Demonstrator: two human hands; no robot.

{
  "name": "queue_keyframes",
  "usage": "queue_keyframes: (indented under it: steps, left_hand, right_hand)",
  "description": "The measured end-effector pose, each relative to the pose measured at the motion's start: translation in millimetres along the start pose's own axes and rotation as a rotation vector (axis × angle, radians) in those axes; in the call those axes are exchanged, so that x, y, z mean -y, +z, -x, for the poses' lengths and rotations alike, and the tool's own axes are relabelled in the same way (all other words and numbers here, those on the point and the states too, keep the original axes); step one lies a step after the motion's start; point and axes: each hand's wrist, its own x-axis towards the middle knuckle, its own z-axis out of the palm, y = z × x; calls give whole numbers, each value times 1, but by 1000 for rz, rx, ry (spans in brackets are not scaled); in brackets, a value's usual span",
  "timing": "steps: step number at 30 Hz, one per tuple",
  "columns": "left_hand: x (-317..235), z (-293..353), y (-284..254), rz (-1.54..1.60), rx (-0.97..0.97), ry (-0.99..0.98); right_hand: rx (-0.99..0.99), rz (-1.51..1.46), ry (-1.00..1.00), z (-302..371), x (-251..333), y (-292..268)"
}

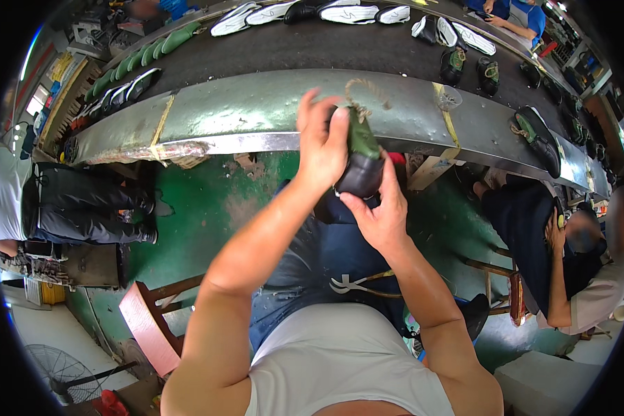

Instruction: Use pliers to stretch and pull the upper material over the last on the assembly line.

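Observation:
A green and black shoe [362,149] is tilted in front of me, near the bench edge, its black toe toward me. A twisted beige cord [369,93] loops loosely from its far end, slightly smeared by motion. My right hand [381,211] grips the toe, thumb below and fingers along the right side. On the shoe's left is my left hand [321,149], fingers spread and blurred, the thumb against or very close to the upper. Whether the palm touches the shoe I cannot tell.
Beyond the metal bench ledge [243,111], a dark conveyor belt [270,55] carries white-soled shoes [350,14] and green shoe pieces [149,54]. A black and green shoe [537,142] lies on the ledge at right. Co-workers stand left and sit right. A wooden chair [152,319] stands left of me.

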Motion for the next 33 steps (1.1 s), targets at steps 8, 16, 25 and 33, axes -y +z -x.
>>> queue_keyframes:
  steps: [8, 16, 25, 33]
  left_hand:
    - [11, 30, -4, 872, 235, -907]
    - [69, -58, 2, 766, 375, -857]
    - [181, -178, 61, 429, 330, -706]
    - [305, -330, 172, -398, 374, -246]
  right_hand:
    - [245, -269, 216, -16, -24, 0]
    - [-294, -1296, 692, -143, -93, -18]
    - [-299, 628, 412, -257, -310, -20]
    - [-58, 827, -28, -260, -273, -6]
